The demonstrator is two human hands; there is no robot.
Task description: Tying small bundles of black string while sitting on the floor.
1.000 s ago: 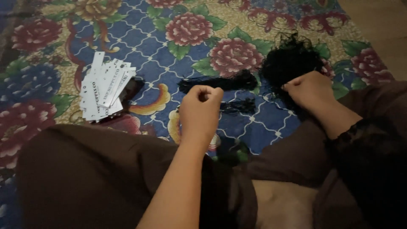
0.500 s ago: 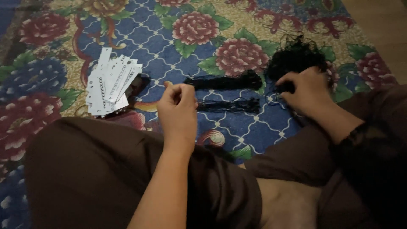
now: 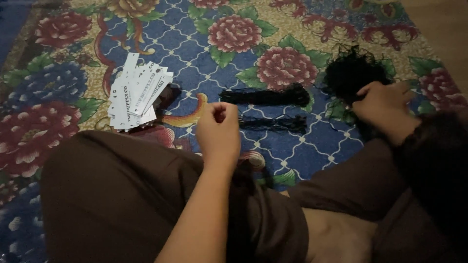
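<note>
I sit cross-legged on a flowered rug [image 3: 292, 29] in blue, red and yellow, my knees in brown trousers [image 3: 122, 195] filling the lower part of the view.

My left hand [image 3: 218, 131] is raised over my left knee, curled into a loose fist with the thumb against the bent forefinger. Whether it pinches anything I cannot tell; nothing shows between the fingers in this dim light.

My right hand [image 3: 382, 104] reaches out to the right and rests on the near edge of a tangled heap of black threads [image 3: 353, 70], which lies on the rug at the upper right. The fingers are bent down into the threads, touching them, but I cannot make out whether they grip a strand or only press on the heap. A dark sleeve [image 3: 429, 156] covers that arm to the wrist.

Between my hands, on the blue part of the rug, lie two neat bundles of black thread, side by side and apart from each other: the thicker bundle [image 3: 265, 96] farther from me, the thinner bundle [image 3: 273, 122] nearer, just beside my left hand.

To the left, well apart from both hands, a fanned stack of white paper tags [image 3: 136, 92] rests on the rug, with something small and dark [image 3: 170, 93] at its right edge, too dim to tell.
</note>
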